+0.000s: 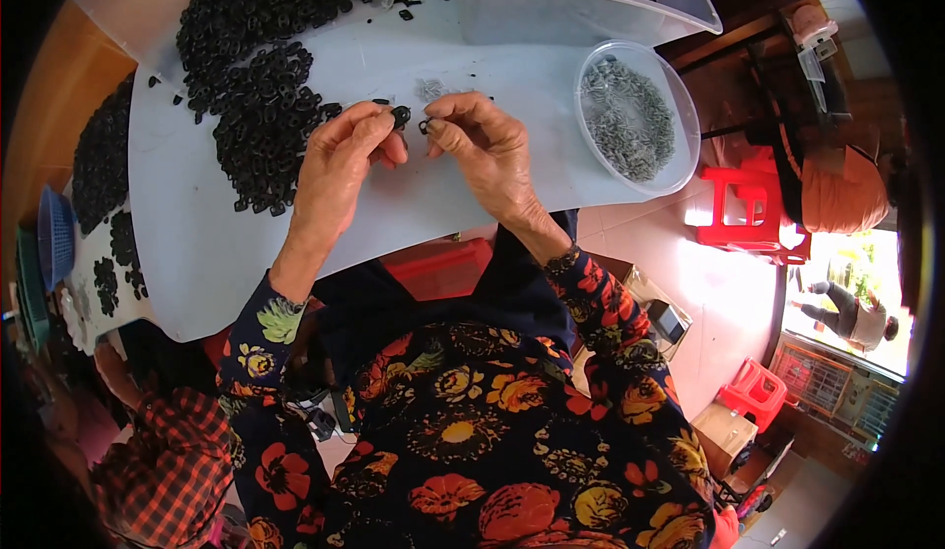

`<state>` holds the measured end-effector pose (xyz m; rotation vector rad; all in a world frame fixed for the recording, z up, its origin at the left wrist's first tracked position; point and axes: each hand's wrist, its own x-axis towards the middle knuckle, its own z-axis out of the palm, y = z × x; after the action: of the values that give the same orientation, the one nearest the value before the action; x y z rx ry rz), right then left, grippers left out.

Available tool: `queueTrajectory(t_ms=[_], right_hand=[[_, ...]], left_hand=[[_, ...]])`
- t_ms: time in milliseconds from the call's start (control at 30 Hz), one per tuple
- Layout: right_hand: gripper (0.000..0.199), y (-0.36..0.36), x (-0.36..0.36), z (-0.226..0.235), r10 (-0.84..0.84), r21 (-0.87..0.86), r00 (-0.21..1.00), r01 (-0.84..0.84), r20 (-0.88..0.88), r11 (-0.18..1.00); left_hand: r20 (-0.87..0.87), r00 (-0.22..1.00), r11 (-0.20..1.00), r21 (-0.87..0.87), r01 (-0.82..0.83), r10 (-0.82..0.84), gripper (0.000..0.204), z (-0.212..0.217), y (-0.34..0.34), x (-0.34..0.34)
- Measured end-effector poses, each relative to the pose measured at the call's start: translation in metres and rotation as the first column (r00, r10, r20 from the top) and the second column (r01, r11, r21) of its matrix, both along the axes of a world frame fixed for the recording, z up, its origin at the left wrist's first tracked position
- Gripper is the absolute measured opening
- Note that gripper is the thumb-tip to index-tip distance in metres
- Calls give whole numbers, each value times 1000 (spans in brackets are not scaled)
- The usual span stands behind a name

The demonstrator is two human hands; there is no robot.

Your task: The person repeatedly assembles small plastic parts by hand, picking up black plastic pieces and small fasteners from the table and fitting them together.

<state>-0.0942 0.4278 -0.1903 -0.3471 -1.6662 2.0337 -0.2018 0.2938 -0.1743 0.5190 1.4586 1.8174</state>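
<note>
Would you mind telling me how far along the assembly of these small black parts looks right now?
Done: I cannot tell finished pieces from raw ones; a clear bin at the far edge holds black parts. In hand: the left hand pinches a black ring piece, and the right hand brings a tiny part to it. Left: a large black pile and a bowl of metal springs.

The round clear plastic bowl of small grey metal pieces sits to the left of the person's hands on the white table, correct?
Not quite: the round clear plastic bowl of small grey metal pieces sits to the right of the hands, on the white table. The head view shows it beyond the right hand.
</note>
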Motion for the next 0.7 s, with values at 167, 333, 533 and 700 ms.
queueTrajectory(t_ms=[167,333,533,700], right_hand=[[11,2,0,-3,-1,5,1000,1,-8,1000],[11,3,1,-2,-2,8,1000,2,22,1000],[11,3,1,-5,1,-6,1000,-1,-5,1000],[10,2,0,-5,-11,-3,1000,11,-24,1000]], left_hand=[[-619,783,981,-110,-159,58,13,17,-6,2],[-873,478,970,-31,-243,91,16,17,-15,2],[-963,270,979,-64,-196,-9,19,0,-14,8],[-936,323,960,-209,-187,-140,16,-9,-14,4]])
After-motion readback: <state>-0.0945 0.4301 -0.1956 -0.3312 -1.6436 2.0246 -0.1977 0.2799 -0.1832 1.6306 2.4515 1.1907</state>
